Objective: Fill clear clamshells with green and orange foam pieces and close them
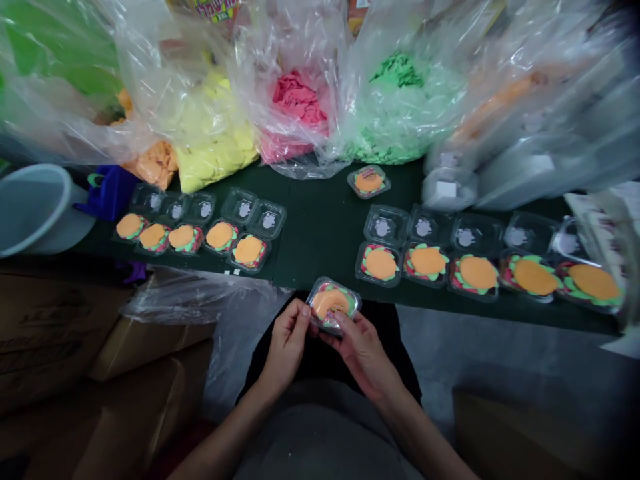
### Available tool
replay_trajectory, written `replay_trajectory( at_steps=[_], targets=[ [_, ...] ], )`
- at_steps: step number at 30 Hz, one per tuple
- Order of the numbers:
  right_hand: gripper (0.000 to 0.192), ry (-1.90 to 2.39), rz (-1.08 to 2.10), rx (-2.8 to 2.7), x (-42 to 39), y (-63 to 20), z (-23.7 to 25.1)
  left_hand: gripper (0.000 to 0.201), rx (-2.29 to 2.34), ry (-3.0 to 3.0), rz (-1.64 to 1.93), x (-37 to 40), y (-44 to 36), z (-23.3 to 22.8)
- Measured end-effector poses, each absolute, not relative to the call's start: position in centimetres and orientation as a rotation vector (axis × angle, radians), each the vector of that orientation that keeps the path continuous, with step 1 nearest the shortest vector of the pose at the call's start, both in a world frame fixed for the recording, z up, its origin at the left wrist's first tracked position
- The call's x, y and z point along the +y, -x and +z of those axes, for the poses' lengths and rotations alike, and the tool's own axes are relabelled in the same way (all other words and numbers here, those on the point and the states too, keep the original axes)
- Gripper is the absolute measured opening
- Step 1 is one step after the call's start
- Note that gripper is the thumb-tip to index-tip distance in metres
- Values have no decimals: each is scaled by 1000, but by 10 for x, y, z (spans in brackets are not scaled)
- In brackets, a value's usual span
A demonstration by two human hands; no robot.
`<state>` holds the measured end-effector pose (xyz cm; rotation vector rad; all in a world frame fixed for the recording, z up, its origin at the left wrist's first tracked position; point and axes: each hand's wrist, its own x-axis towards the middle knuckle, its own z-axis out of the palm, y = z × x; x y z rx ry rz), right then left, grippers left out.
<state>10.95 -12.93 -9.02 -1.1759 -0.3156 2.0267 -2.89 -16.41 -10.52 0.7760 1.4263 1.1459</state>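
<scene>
Head view: at six o'clock of the dark surface (320, 233), by left hand (289, 337) and right hand (361, 345) a burger pack (324, 300) is being held in a two-sided grip, best being pressed evenly by the right thumb (346, 323) and steadied at nine o'clock. Its far side is facing roughly one o'clock; no clear long axis is being shown.

Packing workshop: bags (215, 147), boxes (43, 333), clamshells (379, 263)
</scene>
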Motion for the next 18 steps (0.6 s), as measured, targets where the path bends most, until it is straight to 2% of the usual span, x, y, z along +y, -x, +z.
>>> replay_trajectory(
  at_steps=[6,11,18],
  targets=[
    [35,1113,2011,-339,-128,-109,-92,34,1388,-716,1152,-163,26,-102],
    [52,1070,2034,-317,-128,-113,-92,28,1423,-707,1180,-162,24,-100],
    [42,1014,2096,-310,-127,-116,-88,15,1559,-944,1252,-161,24,-93]
  ],
)
